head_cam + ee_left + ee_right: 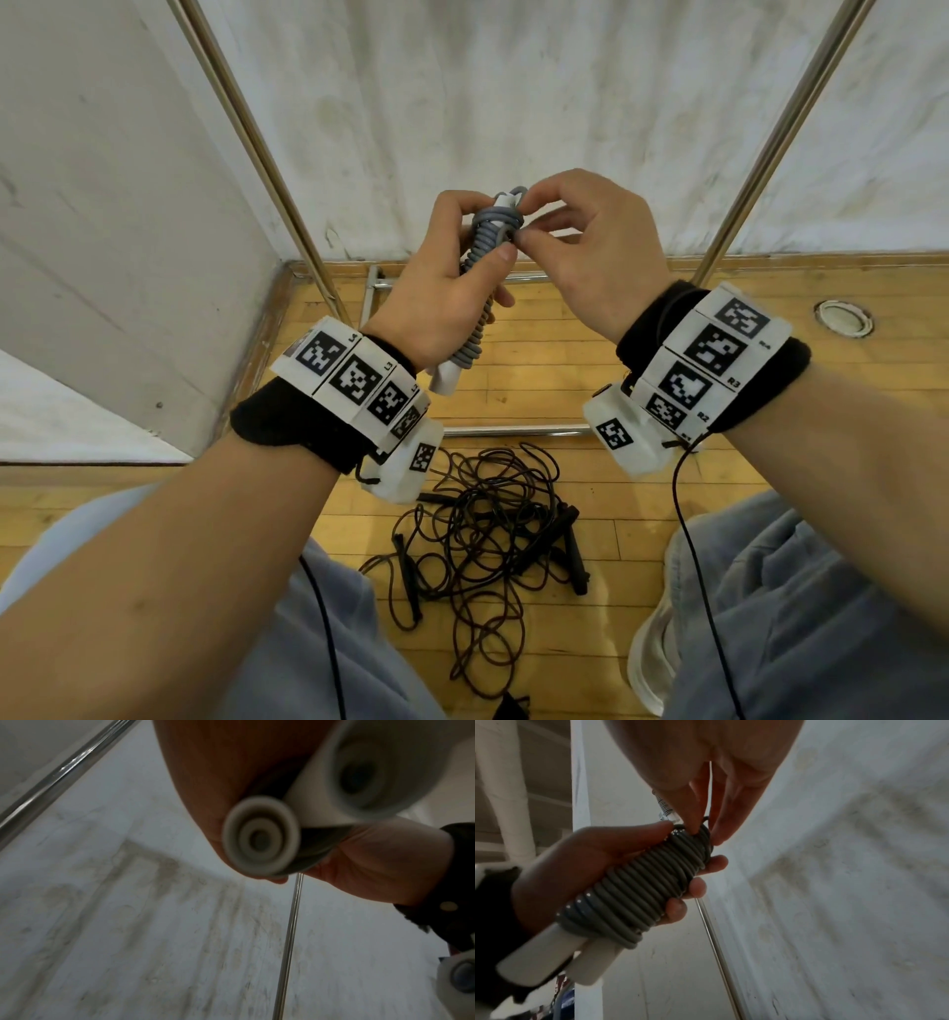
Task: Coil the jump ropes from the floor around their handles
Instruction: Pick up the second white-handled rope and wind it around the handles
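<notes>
The left hand (441, 303) is wrapped around two white handles (559, 953) held side by side, with the grey rope (639, 886) wound tight around them in many neat turns. The right hand (595, 257) pinches the rope at the far top end of the bundle — thumb and first fingers closed on it. All of this is up in the air, in front of a white wall (513, 103). Down on the wooden floor (565, 360), near the person's knees, lies a tangled pile of black jump ropes (488, 539).
</notes>
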Motion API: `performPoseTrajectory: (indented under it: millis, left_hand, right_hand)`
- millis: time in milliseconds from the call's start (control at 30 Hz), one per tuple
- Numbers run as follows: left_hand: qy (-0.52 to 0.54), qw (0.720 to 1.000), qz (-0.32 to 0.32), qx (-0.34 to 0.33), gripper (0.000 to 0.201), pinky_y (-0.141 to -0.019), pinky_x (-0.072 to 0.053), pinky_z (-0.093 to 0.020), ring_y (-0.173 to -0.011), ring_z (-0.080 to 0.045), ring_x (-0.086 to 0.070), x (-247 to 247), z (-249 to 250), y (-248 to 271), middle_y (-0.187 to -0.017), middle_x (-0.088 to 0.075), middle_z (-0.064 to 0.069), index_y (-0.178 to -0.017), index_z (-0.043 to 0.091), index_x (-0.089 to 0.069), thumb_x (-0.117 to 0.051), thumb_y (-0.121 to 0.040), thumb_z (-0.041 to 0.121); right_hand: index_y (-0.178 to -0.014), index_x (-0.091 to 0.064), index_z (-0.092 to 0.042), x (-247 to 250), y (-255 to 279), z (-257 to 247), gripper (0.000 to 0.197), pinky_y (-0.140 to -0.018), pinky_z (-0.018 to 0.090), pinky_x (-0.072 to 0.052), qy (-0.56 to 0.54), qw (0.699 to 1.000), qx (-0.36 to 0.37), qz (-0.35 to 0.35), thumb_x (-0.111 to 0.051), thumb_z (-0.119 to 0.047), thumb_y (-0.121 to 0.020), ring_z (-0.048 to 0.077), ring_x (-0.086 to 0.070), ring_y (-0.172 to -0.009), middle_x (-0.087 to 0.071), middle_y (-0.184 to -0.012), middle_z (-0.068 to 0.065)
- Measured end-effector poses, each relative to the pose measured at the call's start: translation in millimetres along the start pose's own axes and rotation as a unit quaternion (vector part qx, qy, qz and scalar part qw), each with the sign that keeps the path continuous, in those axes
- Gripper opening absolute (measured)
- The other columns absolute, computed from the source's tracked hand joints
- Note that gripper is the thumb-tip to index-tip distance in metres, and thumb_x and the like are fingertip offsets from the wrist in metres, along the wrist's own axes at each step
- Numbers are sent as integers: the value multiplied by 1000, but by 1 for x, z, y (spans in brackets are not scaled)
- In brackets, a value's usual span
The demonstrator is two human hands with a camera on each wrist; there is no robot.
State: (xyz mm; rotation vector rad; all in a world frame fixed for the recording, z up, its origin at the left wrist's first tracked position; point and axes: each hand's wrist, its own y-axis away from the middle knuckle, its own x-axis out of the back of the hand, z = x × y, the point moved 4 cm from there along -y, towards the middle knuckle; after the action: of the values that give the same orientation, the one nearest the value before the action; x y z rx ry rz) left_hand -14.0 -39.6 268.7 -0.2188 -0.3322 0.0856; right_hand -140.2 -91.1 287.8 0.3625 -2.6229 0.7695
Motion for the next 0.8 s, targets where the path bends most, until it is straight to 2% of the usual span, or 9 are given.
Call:
performPoseTrajectory:
  millis: [100, 300, 433, 600, 700, 800]
  left_hand:
    - [-6, 1000, -18, 6, 23, -61, -54, -41, -71, -19, -64, -2, 1, 0, -101, -53, -3, -113, 20, -31, -47, -99, 11]
    - [-32, 999, -32, 0, 24, -62, -53, -41, -72, -19, -64, -1, 1, 3, -105, -52, -4, -114, 17, -30, -48, -98, 11]
    - [-23, 999, -34, 0, 26, -60, -53, -40, -70, -21, -62, -1, 3, 5, -101, -52, -2, -113, 16, -31, -49, -95, 19]
    - [-19, 999, -38, 7, 31, -60, -52, -40, -68, -22, -61, -1, 7, 7, -97, -53, -2, -111, 18, -32, -49, -87, 28]
    - [-8, 999, -39, 14, 27, -62, -53, -42, -70, -21, -62, -2, 6, 6, -98, -54, -3, -110, 21, -33, -52, -90, 25]
    - [6, 999, -48, 23, 24, -67, -54, -45, -74, -25, -64, 0, 5, 4, -101, -54, -8, -111, 19, -33, -51, -97, 12]
  right_hand:
    - [-93, -65, -14, 1, -1, -2, 15, -71, 10, -48, 35, 999, 32, -12, -63, -7, -79, 8, -60, -81, -59, -92, -4]
    - [-86, -58, -12, -1, -5, -1, 8, -67, 14, -39, 128, 986, 67, -82, -63, -10, -81, 14, -51, -77, -50, -88, -2]
    - [-89, -61, -7, 0, -1, -4, 8, -69, 22, -45, 122, 986, 81, -75, -62, -10, -82, 16, -52, -79, -50, -88, 0]
    - [-87, -65, -7, 1, -2, -6, 8, -69, 28, -47, 122, 986, 77, -81, -63, -11, -80, 17, -51, -75, -50, -82, 1]
    - [-85, -63, -6, 1, -3, -6, 8, -68, 28, -47, 122, 986, 74, -88, -62, -10, -79, 13, -46, -73, -46, -82, 0]
    - [-82, -61, -6, 1, -3, -8, 6, -65, 25, -48, 104, 988, 70, -85, -63, -10, -77, 8, -44, -70, -43, -81, -5]
